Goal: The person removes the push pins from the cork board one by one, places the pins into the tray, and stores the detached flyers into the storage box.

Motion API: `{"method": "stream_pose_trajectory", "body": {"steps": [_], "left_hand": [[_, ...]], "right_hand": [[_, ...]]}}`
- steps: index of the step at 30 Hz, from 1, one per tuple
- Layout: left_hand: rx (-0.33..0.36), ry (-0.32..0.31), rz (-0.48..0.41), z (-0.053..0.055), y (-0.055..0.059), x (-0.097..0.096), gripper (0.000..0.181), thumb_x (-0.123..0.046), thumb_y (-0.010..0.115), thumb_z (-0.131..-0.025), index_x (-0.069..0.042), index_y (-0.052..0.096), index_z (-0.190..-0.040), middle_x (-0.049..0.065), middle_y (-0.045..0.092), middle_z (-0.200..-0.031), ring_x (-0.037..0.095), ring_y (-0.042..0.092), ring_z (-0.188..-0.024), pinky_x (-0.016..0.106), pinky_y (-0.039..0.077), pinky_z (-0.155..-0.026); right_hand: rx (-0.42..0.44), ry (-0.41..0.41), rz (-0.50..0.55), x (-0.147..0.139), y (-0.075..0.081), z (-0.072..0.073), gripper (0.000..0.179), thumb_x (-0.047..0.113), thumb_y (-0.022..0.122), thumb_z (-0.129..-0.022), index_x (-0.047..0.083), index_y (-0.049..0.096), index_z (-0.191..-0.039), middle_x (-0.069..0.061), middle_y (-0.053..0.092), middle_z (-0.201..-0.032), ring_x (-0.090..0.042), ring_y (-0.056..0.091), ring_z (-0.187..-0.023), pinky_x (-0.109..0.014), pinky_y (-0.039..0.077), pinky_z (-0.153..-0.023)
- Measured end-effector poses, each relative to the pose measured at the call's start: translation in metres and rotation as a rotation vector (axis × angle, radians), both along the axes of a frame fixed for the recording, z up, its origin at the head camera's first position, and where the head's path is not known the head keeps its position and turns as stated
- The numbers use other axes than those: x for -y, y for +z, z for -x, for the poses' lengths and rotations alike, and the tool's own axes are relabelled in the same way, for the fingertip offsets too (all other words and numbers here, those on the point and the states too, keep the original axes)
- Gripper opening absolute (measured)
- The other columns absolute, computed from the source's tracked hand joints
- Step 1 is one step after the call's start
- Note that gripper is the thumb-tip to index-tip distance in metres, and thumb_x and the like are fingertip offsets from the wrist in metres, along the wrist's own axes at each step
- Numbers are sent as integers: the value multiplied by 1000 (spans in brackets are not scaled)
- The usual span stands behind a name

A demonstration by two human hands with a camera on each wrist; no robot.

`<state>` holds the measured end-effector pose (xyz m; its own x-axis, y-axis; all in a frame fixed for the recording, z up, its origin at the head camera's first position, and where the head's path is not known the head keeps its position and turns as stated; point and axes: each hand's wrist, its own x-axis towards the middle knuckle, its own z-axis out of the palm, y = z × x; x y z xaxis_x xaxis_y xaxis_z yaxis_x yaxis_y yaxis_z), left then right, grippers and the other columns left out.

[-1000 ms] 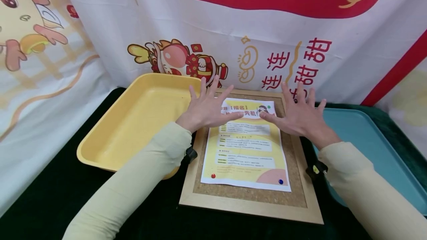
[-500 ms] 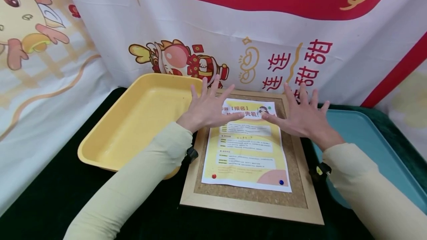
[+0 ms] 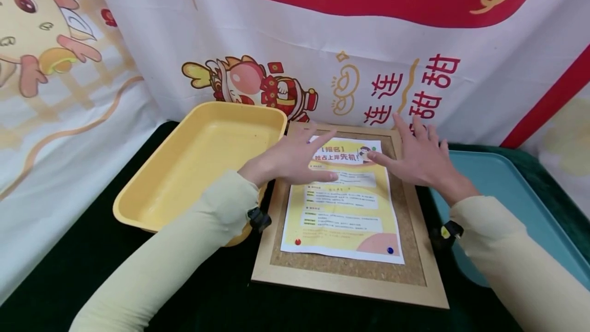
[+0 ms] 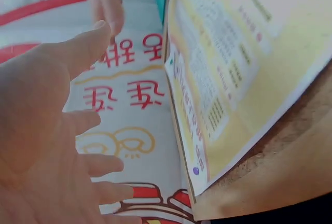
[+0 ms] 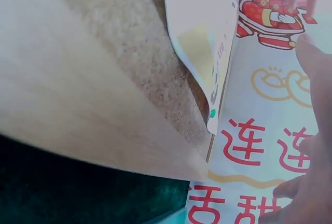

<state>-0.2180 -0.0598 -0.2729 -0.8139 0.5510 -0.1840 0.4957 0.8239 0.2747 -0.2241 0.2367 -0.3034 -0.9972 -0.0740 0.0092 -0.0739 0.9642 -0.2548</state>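
A yellow printed poster [image 3: 343,204] lies on a wood-framed cork board [image 3: 350,268]. At its lower corners sit a red pushpin [image 3: 297,242] and a blue pushpin [image 3: 390,250]. The right wrist view shows a green pushpin [image 5: 212,113] at one upper corner, and in the left wrist view a purple pushpin [image 4: 195,171] marks the other. My left hand [image 3: 295,160], fingers spread and holding nothing, hovers over the board's upper left. Over the upper right, my right hand [image 3: 419,162] is likewise spread and holds nothing. Its thumb overlaps the poster's edge in the head view.
Left of the board stands a deep yellow tray [image 3: 184,163], partly behind my left sleeve. A blue tray [image 3: 502,193] lies to the right, under my right forearm. Dark green cloth [image 3: 203,291] covers the table, and a printed white banner [image 3: 276,24] hangs behind.
My left hand has tilted and lowered slightly, baring more of the poster's title. The right hand has shifted a little to the right. Board and trays stay in place.
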Motion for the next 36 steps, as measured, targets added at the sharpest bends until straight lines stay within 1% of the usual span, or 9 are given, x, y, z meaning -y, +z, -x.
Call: {"method": "stream_pose_trajectory", "body": {"steps": [5, 8, 12, 16, 18, 21, 26, 31, 36], "left_hand": [[61, -66, 88, -8, -3, 0, 95, -70, 59, -99, -38, 8, -172, 11, -2, -181, 41, -2, -167, 62, 8, -132], [105, -77, 129, -9, -8, 2, 93, -69, 59, -99, -38, 9, -172, 11, -2, -181, 43, -4, -167, 63, 6, -132], [129, -78, 164, -8, -16, 6, 91, -68, 57, -100, -37, 10, -172, 10, -2, -181, 43, -6, -167, 62, 2, -132], [129, -79, 189, -10, -21, 6, 89, -67, 56, -102, -36, 11, -172, 10, -4, -181, 43, -8, -167, 60, -3, -132], [118, -80, 201, -11, -24, 6, 88, -66, 56, -102, -35, 12, -172, 11, -3, -181, 43, -7, -167, 59, -3, -132], [93, -82, 217, -12, -28, 5, 87, -66, 56, -102, -35, 14, -172, 10, 0, -181, 42, -4, -167, 58, 3, -133], [60, -122, 275, -11, -33, 5, 83, -68, 50, -103, -36, 16, -172, 8, 4, -182, 39, 3, -168, 58, 11, -133], [52, -137, 301, -10, -35, 5, 82, -71, 45, -104, -36, 14, -172, 7, 4, -182, 37, 5, -168, 58, 12, -133], [46, -145, 331, -9, -36, 6, 84, -73, 44, -103, -35, 14, -172, 6, 2, -182, 35, 5, -168, 57, 17, -132]], "right_hand": [[3, 5, 51, 2, 2, 2, 119, 87, 52, -90, 25, -5, -173, -31, -2, -176, -60, 6, -159, -82, 12, -119], [30, 3, 97, 6, 2, 4, 117, 84, 55, -91, 24, -4, -173, -30, -2, -177, -59, 6, -160, -82, 16, -118], [48, 7, 120, 11, 2, 5, 117, 81, 58, -92, 25, -4, -173, -29, -3, -177, -58, 3, -161, -82, 15, -118], [41, 20, 123, 14, 1, 7, 116, 80, 58, -92, 24, -3, -173, -27, -4, -178, -56, 4, -162, -81, 16, -118], [41, 31, 134, 16, 2, 8, 115, 79, 58, -93, 24, -2, -173, -25, -4, -178, -55, 5, -162, -81, 17, -119], [42, 55, 149, 23, 4, 9, 113, 77, 59, -93, 24, 0, -173, -24, -5, -179, -54, 5, -163, -80, 17, -119], [29, 78, 184, 34, 7, 12, 107, 71, 63, -95, 25, 7, -173, -21, 1, -180, -50, 8, -164, -80, 19, -120], [23, 80, 214, 43, 7, 15, 104, 69, 65, -96, 29, 9, -173, -18, 5, -180, -48, 10, -164, -80, 22, -118], [7, 93, 230, 53, 9, 21, 102, 68, 64, -96, 27, 12, -173, -16, 12, -180, -47, 16, -164, -78, 23, -120]]}}
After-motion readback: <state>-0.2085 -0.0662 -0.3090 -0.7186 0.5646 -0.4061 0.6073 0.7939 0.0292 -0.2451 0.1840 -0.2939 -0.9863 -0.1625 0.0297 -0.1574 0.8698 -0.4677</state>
